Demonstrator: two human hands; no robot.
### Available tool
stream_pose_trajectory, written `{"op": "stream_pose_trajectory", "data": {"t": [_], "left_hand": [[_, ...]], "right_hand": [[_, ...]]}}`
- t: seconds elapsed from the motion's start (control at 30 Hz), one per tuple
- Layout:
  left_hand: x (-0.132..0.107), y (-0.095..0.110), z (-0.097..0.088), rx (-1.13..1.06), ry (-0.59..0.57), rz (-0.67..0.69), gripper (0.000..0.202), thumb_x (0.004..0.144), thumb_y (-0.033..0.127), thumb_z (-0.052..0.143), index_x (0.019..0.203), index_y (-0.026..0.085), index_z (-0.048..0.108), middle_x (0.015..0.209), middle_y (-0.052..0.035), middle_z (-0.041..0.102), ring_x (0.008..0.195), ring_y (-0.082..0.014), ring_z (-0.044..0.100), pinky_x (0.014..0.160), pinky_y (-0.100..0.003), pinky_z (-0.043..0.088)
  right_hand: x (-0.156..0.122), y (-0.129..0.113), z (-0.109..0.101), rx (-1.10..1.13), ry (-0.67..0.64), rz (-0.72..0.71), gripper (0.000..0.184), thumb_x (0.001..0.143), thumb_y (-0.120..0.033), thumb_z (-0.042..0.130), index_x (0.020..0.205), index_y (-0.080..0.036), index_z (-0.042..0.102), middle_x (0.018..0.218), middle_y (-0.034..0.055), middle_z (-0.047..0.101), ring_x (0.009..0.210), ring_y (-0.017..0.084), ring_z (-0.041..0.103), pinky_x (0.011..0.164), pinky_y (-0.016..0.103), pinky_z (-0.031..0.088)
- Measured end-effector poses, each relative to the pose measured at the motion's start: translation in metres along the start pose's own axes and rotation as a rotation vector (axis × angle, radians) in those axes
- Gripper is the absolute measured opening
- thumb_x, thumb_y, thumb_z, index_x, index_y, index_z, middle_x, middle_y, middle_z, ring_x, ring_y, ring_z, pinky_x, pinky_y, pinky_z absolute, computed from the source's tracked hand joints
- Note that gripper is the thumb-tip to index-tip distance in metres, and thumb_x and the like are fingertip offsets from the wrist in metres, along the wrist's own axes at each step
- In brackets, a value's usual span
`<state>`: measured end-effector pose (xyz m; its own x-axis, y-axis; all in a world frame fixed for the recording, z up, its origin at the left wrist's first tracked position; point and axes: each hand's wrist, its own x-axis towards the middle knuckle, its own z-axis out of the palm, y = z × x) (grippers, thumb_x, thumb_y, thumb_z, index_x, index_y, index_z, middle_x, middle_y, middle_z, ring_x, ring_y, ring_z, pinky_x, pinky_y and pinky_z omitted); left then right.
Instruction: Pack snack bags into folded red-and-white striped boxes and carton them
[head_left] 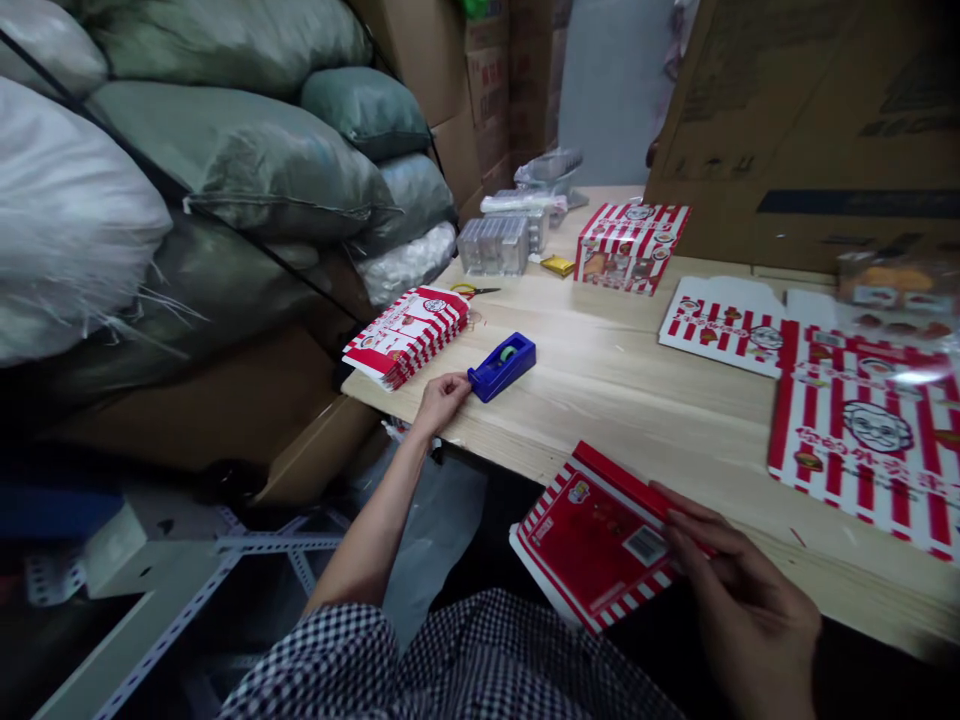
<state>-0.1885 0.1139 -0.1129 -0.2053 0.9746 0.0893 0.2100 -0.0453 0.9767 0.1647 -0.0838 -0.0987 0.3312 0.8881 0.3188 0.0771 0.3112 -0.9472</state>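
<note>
My left hand (444, 400) rests on the pale wooden table (600, 400), its fingertips against the end of a blue tape dispenser (502, 365). Whether it grips the dispenser is unclear. My right hand (742, 590) holds a folded red-and-white striped cardboard carton (600, 535) at the table's front edge, with its fingers across the carton's red flap. A stack of flat striped cartons (405, 335) lies left of my left hand. A black-and-white checked sleeve (390, 660) covers my arm near the bottom of the view.
An assembled striped carton (630, 248), flat printed blanks (862, 420), clear plastic trays (493, 245) and yellow-handled scissors (472, 291) lie on the table. Large bulging sacks (240, 150) are piled to the left, cardboard boxes (810, 120) stand behind, and slotted metal shelving (172, 600) sits below left.
</note>
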Motion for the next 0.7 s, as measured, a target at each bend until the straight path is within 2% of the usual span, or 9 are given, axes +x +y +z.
{"op": "stream_pose_trajectory", "data": {"t": [0.1, 0.2, 0.3, 0.4, 0.43, 0.5, 0.57, 0.63, 0.7], "left_hand": [[-0.012, 0.009, 0.002, 0.056, 0.099, 0.063, 0.023, 0.069, 0.034, 0.077, 0.062, 0.015, 0.065, 0.098, -0.0105, 0.073, 0.093, -0.0208, 0.065, 0.089, -0.033, 0.050], [-0.046, 0.038, 0.015, 0.041, 0.101, 0.119, 0.020, 0.078, 0.036, 0.072, 0.077, 0.016, 0.070, 0.083, -0.0050, 0.071, 0.081, -0.0177, 0.064, 0.082, -0.030, 0.050], [-0.104, 0.078, 0.039, -0.101, -0.019, 0.132, 0.023, 0.086, 0.038, 0.069, 0.095, 0.017, 0.071, 0.081, -0.0028, 0.071, 0.073, -0.0153, 0.064, 0.077, -0.029, 0.053], [-0.164, 0.111, 0.066, -0.260, -0.201, -0.012, 0.017, 0.086, 0.034, 0.073, 0.094, 0.019, 0.075, 0.078, -0.0033, 0.073, 0.067, -0.0139, 0.066, 0.069, -0.026, 0.054], [-0.178, 0.118, 0.074, -0.316, -0.240, -0.063, 0.020, 0.085, 0.033, 0.075, 0.100, 0.020, 0.075, 0.077, -0.0033, 0.074, 0.065, -0.0136, 0.066, 0.067, -0.025, 0.055], [-0.195, 0.124, 0.086, -0.424, -0.293, -0.148, 0.048, 0.083, 0.030, 0.078, 0.129, 0.024, 0.065, 0.076, -0.0021, 0.074, 0.061, -0.0130, 0.066, 0.063, -0.024, 0.055], [-0.201, 0.123, 0.094, -0.508, -0.308, -0.207, 0.083, 0.080, 0.027, 0.081, 0.152, 0.026, 0.040, 0.074, -0.0008, 0.074, 0.058, -0.0120, 0.066, 0.061, -0.022, 0.054], [-0.200, 0.118, 0.096, -0.551, -0.296, -0.262, 0.096, 0.078, 0.026, 0.082, 0.157, 0.023, 0.027, 0.071, -0.0008, 0.074, 0.054, -0.0110, 0.064, 0.059, -0.021, 0.053], [-0.199, 0.112, 0.096, -0.573, -0.290, -0.341, 0.096, 0.077, 0.028, 0.083, 0.155, 0.019, 0.028, 0.069, -0.0014, 0.073, 0.053, -0.0118, 0.065, 0.060, -0.022, 0.054]], "right_hand": [[0.002, -0.013, 0.007, 0.010, 0.011, -0.045, 0.011, 0.086, -0.014, 0.074, 0.095, -0.020, 0.076, 0.120, 0.0085, 0.074, 0.113, 0.019, 0.070, 0.094, 0.025, 0.056], [0.000, -0.024, 0.014, -0.022, 0.034, -0.121, 0.015, 0.087, -0.010, 0.071, 0.096, -0.021, 0.076, 0.121, 0.0083, 0.074, 0.111, 0.019, 0.071, 0.087, 0.026, 0.058], [-0.005, -0.027, 0.021, -0.071, -0.006, -0.198, 0.022, 0.089, -0.007, 0.067, 0.102, -0.023, 0.075, 0.124, 0.0080, 0.072, 0.113, 0.021, 0.070, 0.094, 0.035, 0.057], [-0.012, -0.027, 0.026, -0.145, -0.080, -0.277, 0.031, 0.090, -0.003, 0.063, 0.110, -0.024, 0.074, 0.129, 0.0080, 0.069, 0.117, 0.024, 0.067, 0.101, 0.044, 0.055], [-0.014, -0.027, 0.027, -0.167, -0.102, -0.304, 0.034, 0.090, -0.002, 0.062, 0.112, -0.025, 0.073, 0.130, 0.0080, 0.069, 0.118, 0.024, 0.067, 0.101, 0.045, 0.055], [-0.017, -0.027, 0.028, -0.200, -0.146, -0.356, 0.039, 0.090, 0.001, 0.061, 0.117, -0.026, 0.071, 0.133, 0.0079, 0.067, 0.119, 0.025, 0.066, 0.099, 0.044, 0.056], [-0.021, -0.026, 0.029, -0.223, -0.190, -0.403, 0.045, 0.089, 0.003, 0.060, 0.122, -0.027, 0.069, 0.136, 0.0081, 0.065, 0.121, 0.024, 0.066, 0.098, 0.043, 0.058], [-0.024, -0.023, 0.030, -0.246, -0.223, -0.451, 0.051, 0.088, 0.006, 0.059, 0.127, -0.027, 0.067, 0.139, 0.0086, 0.063, 0.122, 0.024, 0.065, 0.098, 0.042, 0.059], [-0.027, -0.019, 0.029, -0.260, -0.243, -0.480, 0.056, 0.087, 0.007, 0.059, 0.131, -0.027, 0.065, 0.142, 0.0093, 0.061, 0.124, 0.024, 0.064, 0.098, 0.042, 0.060]]}}
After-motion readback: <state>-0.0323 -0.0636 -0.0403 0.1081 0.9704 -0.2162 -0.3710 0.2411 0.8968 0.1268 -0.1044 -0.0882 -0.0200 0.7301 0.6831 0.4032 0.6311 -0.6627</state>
